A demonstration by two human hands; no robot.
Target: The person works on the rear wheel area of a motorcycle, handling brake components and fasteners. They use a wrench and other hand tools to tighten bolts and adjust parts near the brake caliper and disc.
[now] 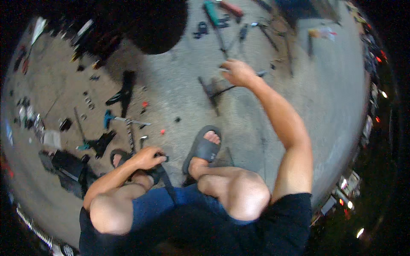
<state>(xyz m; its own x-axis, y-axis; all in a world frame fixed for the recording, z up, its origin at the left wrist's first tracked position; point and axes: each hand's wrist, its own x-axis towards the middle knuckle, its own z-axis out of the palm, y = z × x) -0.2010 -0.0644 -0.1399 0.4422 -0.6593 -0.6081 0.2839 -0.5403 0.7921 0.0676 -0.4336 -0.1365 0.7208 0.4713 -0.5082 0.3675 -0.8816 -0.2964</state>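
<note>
My right hand (240,73) reaches out over the concrete floor with its fingers closed. A small pale bit shows at its fingertips, too blurred to name. Just beyond them ends the shaft of a teal-handled screwdriver (211,13). Below the hand lies a dark T-shaped metal tool (209,94), its bar running under the wrist. My left hand (147,158) is down between my knees, its fingers bent round a small black object (160,155). From there a long black strip (168,181) hangs toward my lap; whether the two are joined is unclear.
A red-handled tool (230,7) and several dark tools lie ahead. On the left are a blue-handled T-shaped tool (107,118), small red pieces (162,132), loose hardware and a black case (70,170). A large round dark shape (158,25) stands at the far left. My sandal (202,147) is on the floor.
</note>
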